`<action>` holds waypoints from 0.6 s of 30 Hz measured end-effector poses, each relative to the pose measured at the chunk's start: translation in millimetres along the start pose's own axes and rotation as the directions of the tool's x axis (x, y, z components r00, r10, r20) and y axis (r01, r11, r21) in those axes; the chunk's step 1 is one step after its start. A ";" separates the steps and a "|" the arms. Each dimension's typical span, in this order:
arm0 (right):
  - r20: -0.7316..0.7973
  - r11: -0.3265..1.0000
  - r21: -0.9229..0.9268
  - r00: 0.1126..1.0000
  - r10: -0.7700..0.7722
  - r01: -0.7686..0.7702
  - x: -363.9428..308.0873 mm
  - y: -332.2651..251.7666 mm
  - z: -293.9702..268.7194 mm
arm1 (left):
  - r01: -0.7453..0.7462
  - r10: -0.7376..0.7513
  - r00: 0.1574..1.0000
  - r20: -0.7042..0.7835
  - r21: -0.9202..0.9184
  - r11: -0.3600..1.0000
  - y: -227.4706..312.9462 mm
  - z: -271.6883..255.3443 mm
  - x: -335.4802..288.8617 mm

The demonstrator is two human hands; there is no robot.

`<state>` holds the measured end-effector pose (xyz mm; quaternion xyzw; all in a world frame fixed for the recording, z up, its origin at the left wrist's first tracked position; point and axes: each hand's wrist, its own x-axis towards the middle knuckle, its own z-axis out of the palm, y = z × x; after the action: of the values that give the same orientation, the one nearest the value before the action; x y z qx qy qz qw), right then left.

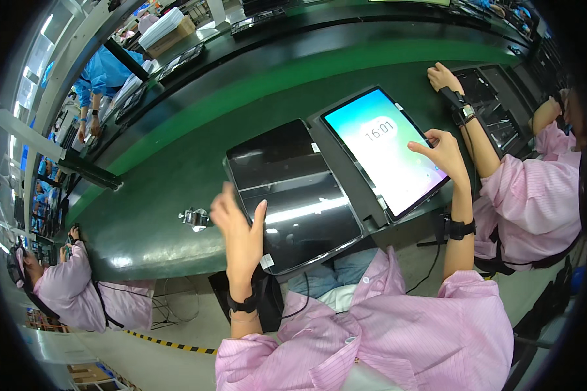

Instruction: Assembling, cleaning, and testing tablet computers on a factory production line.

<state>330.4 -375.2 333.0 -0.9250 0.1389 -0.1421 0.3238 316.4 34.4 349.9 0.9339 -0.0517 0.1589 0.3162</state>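
Observation:
A tablet [386, 156] with a lit blue, white and pink screen lies tilted in a dark tray in front of me. My right hand [449, 155] is at its right edge, the thumb reaching over the screen and the other fingers partly curled beyond the edge. Thumb and fingers are apart; I cannot tell if they touch the glass. Left of the tablet lies a glossy black panel [300, 189] in two sections, with small white tabs. My left hand [240, 231] is open over the panel's left edge, fingers stretched and slightly blurred.
A small silvery object [195, 217] sits on the green table [156, 189] left of my left hand. To my right, a co-worker's hand [445, 78] is near dark trays [496, 107]. Another person [68, 280] works at far left. A metal post [88, 169] stands on the left.

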 end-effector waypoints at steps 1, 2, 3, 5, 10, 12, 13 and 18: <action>-0.009 1.000 -0.016 1.000 0.003 -0.003 2.9 3.4 -2.7 | -0.016 0.032 0.993 -0.111 0.141 0.990 9.1 -1.3 -0.5; 0.035 1.000 -0.006 0.999 0.016 -0.016 6.1 2.8 -7.4 | 0.005 0.010 0.992 -0.126 0.116 0.993 10.2 -7.5 -1.2; 0.079 1.000 0.002 0.996 0.030 -0.031 7.2 2.6 -11.1 | 0.024 -0.011 0.990 -0.139 0.089 0.996 8.3 -16.5 -2.3; -0.081 0.998 0.044 0.996 -0.044 0.048 3.3 2.6 -3.9 | -0.024 0.021 0.999 -0.043 -0.054 0.998 16.8 -38.2 -11.0; -0.334 0.990 0.011 0.933 -0.132 0.144 -20.5 -34.1 -28.0 | -0.034 0.078 0.989 0.124 -0.327 0.944 33.8 -54.2 -25.2; -0.388 0.926 0.220 0.898 -0.207 0.308 -32.8 -58.4 -37.7 | 0.006 0.072 0.987 0.145 -0.480 0.877 36.9 -54.6 -22.0; -0.331 0.887 0.386 0.936 -0.123 0.253 -40.4 -65.6 -41.7 | 0.041 0.085 0.981 0.172 -0.623 0.781 39.5 -52.5 -17.7; -0.178 0.736 0.630 0.969 -0.172 0.247 -78.3 -82.2 -46.3 | 0.027 0.218 0.961 0.169 -0.844 0.536 58.9 -55.1 0.6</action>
<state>255.5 -312.0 406.7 -0.7567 -0.0066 -0.2667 0.5969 290.8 21.0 425.2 0.6757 -0.2128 0.0110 0.7057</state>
